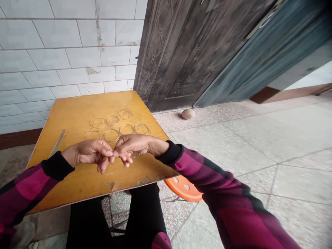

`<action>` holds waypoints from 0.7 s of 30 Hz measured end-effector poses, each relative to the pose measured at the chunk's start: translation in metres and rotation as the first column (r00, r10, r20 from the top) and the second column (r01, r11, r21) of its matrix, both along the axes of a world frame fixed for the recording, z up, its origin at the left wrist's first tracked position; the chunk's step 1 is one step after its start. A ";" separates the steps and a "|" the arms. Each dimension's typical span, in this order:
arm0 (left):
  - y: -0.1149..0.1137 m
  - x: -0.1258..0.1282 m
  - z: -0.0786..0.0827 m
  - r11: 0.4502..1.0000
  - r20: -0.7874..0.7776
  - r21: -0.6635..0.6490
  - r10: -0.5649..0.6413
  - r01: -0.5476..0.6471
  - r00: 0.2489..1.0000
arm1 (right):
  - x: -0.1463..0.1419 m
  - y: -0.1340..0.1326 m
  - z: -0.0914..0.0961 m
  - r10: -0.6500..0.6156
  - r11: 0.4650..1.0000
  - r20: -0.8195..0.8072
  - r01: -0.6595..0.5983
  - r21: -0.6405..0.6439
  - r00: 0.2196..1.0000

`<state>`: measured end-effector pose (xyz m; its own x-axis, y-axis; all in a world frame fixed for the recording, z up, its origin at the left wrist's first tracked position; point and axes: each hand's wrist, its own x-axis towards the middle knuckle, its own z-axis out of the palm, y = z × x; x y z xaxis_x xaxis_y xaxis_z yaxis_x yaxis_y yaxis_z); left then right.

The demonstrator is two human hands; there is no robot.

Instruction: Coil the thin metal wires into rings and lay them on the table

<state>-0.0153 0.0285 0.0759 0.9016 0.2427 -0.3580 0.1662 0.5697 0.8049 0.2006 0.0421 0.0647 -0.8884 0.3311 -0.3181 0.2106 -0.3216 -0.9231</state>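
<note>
My left hand (91,152) and my right hand (135,143) meet above the near part of the yellow table (75,110), fingertips pinched together and touching. A very thin wire seems to run between the fingertips, and a fine end of wire (109,173) shows below my left fingers. Most of the wire is hidden by the fingers. Just beyond my hands, several thin wire coils (126,129) lie in two rough rows. Another coil (135,155) is partly covered by my right hand.
Left on the table lies a narrow grey metal strip (59,141), partly behind my left wrist. An orange stool (185,188) stands beside the table's right front corner. White tiled wall (57,33) and a dark carved door (192,52) rise behind. A roundish stone (188,114) sits by the door.
</note>
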 end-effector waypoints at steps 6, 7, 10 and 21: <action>-0.004 -0.001 -0.002 0.993 -0.001 -0.042 0.114 -0.114 0.993 | 0.007 0.003 -0.004 -0.095 0.994 -0.087 0.090 -0.060 0.992; -0.005 -0.001 -0.003 0.989 0.005 -0.039 0.140 -0.140 0.990 | 0.009 0.003 -0.005 -0.113 0.992 -0.113 0.105 -0.075 0.987; -0.007 -0.002 -0.006 0.965 0.037 -0.005 0.261 -0.261 0.965 | 0.012 0.004 -0.011 -0.152 0.986 -0.209 0.132 -0.106 0.966; 0.005 0.015 -0.019 0.686 0.298 0.155 0.654 -0.711 0.696 | -0.013 -0.002 -0.037 -0.622 0.782 -0.453 0.536 -0.318 0.639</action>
<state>-0.0005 0.0336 0.0574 0.4917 0.8702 -0.0312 -0.3725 0.2426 0.8958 0.1875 0.0403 0.0276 -0.5655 0.8242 0.0320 -0.5474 -0.3461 -0.7619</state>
